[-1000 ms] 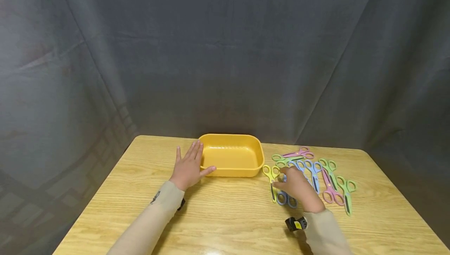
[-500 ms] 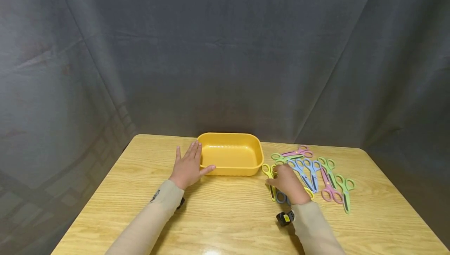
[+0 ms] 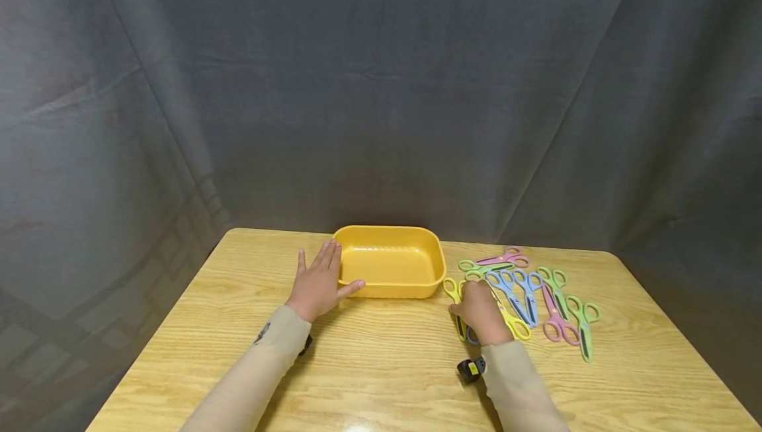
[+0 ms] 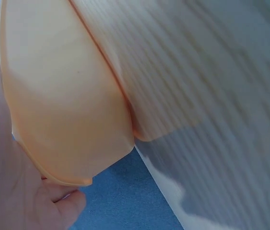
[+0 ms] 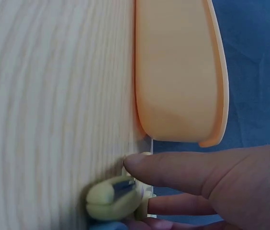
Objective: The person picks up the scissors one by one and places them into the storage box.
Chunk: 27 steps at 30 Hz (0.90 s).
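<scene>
My left hand (image 3: 318,286) lies with straight, spread fingers against the left end of a yellow plastic tub (image 3: 389,292); its thumb reaches along the front rim. The tub's outer wall (image 4: 73,96) fills much of the left wrist view. Just right of the tub, my right hand (image 3: 481,307) is over the nearest pair of yellow scissors (image 3: 462,331). Thumb and fingers pinch the scissors (image 5: 108,199) in the right wrist view, low on the table; the fingertips are partly hidden. Blue scissors (image 3: 472,335) show partly beneath that hand.
Right of my right hand lie yellow scissors (image 3: 516,327), blue scissors (image 3: 528,294), pink scissors (image 3: 555,323), and green scissors (image 3: 586,336). More green scissors (image 3: 489,268) and pink scissors (image 3: 508,258) lie at the back. A dark curtain (image 3: 381,101) hangs behind the wooden table (image 3: 369,366).
My right hand has moved left and down onto the nearest yellow scissors, uncovering another yellow pair to its right. The left hand and the tub have stayed in place.
</scene>
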{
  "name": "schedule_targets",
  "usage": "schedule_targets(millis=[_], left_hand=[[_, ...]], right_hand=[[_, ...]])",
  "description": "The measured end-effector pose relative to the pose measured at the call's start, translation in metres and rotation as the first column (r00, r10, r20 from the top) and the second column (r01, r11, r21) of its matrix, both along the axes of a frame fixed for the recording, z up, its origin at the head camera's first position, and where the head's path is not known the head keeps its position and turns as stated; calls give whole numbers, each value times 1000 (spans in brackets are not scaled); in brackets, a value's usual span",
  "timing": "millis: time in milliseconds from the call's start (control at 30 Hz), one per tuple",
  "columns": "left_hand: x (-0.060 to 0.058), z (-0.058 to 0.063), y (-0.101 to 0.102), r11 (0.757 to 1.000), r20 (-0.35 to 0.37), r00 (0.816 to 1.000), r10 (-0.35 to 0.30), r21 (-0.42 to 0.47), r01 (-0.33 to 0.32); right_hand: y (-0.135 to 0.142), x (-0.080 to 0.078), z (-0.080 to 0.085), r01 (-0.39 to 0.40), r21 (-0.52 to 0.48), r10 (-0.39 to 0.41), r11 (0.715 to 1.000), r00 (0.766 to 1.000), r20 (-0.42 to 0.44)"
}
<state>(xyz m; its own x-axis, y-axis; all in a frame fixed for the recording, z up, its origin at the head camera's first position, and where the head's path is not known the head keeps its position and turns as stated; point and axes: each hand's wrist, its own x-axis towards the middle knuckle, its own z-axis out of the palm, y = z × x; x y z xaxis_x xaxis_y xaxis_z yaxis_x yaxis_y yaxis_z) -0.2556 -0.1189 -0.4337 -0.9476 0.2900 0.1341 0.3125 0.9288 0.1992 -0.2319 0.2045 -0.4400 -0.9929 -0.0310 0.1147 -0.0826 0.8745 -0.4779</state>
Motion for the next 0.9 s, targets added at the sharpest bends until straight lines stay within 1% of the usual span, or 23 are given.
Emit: schedule_targets(millis=[267,433,667,900], left_hand=[[1,1,0,999,13,1000,-2,38,1],[-1,-2,-1,999,27,999,-18,47,17],[-2,-3,-1,997,15,999,-44,62,43],[-2,-3,-1,997,8,999,-49,56,49]], right_hand=[[-5,0,1,14,-8,-14,1000,1000,27],[-8,0,1,20,-9,-20,1000,1000,18],[-8,1,-1,17,-9,-17,1000,1000,-14],[-8,2,-1,26,-27,-25,999,1000,7]])
